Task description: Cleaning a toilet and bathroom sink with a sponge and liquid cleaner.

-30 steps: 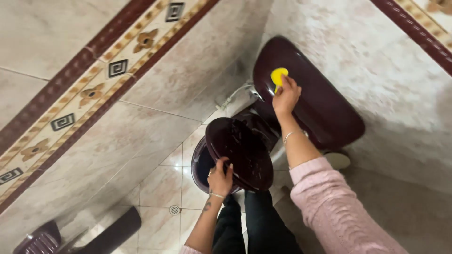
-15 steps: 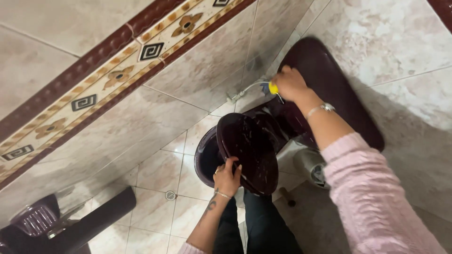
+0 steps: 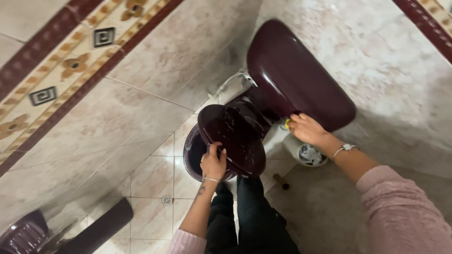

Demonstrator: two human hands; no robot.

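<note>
My left hand (image 3: 213, 162) grips the near edge of the raised toilet lid (image 3: 231, 139), fingers curled over it, holding it up above the bowl (image 3: 194, 155). To its right, my right hand (image 3: 307, 129) pinches a yellow sponge (image 3: 287, 123) against the tank's (image 3: 294, 75) lower front. I judge the wiping is midway; next calls for steady strokes there.

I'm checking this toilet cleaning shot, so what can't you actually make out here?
Head view only:
- Yellow sponge: mostly hidden under the right hand.
- Toilet bowl inside: covered by the raised lid, held by the left hand.
- Small bin: contents too small.
- Dark basket: cut off by the frame edge.
</note>
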